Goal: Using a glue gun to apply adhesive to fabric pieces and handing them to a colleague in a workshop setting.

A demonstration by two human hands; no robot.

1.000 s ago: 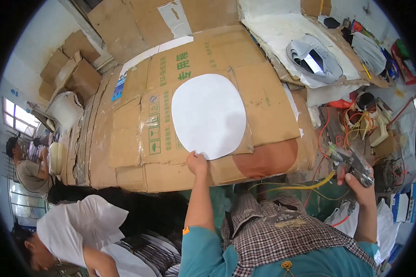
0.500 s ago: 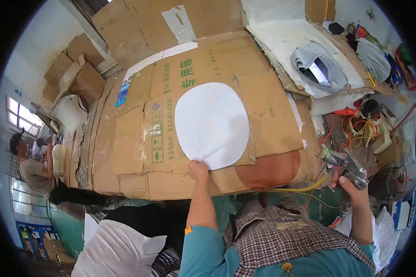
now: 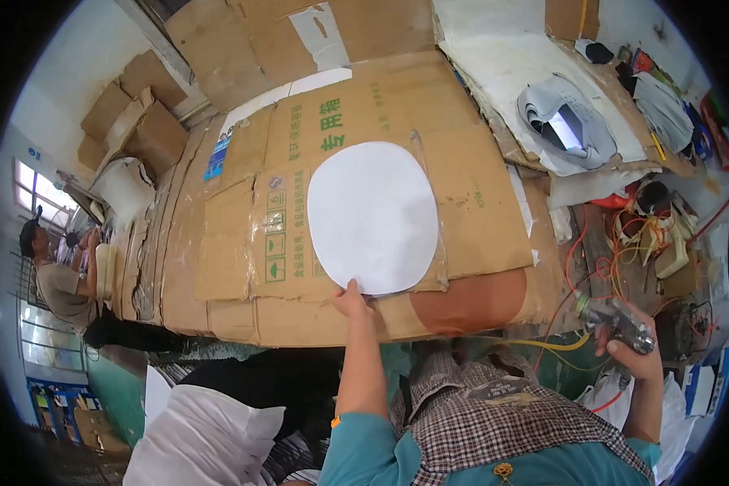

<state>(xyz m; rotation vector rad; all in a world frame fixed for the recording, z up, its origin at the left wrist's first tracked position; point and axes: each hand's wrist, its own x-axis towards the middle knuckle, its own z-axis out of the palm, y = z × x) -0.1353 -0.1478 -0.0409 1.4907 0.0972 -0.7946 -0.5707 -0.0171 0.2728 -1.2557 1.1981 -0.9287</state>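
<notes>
A flat white rounded panel (image 3: 373, 215) lies on the cardboard-covered table (image 3: 494, 215) in front of me. At its near edge my left hand (image 3: 351, 300) pinches the rim between thumb and fingers. Out to the right, beyond the table's corner, my right hand (image 3: 638, 356) grips a metal spray gun (image 3: 621, 322), its front end pointing left toward the table. The gun is somewhat smeared by motion, and part of its handle is hidden in my fingers.
A grey cloth bundle (image 3: 595, 150) with a lit phone (image 3: 564, 128) rests on the white surface at the far right. Tangled hoses and wires (image 3: 624, 231) hang below it. A yellow hose (image 3: 543, 344) runs along the table's near edge. Another person (image 3: 61, 283) works at far left.
My right hand has shifted slightly right and down with the spray gun. The left hand's grip on the panel's edge has shifted a little, its thumb now lying over the rim.
</notes>
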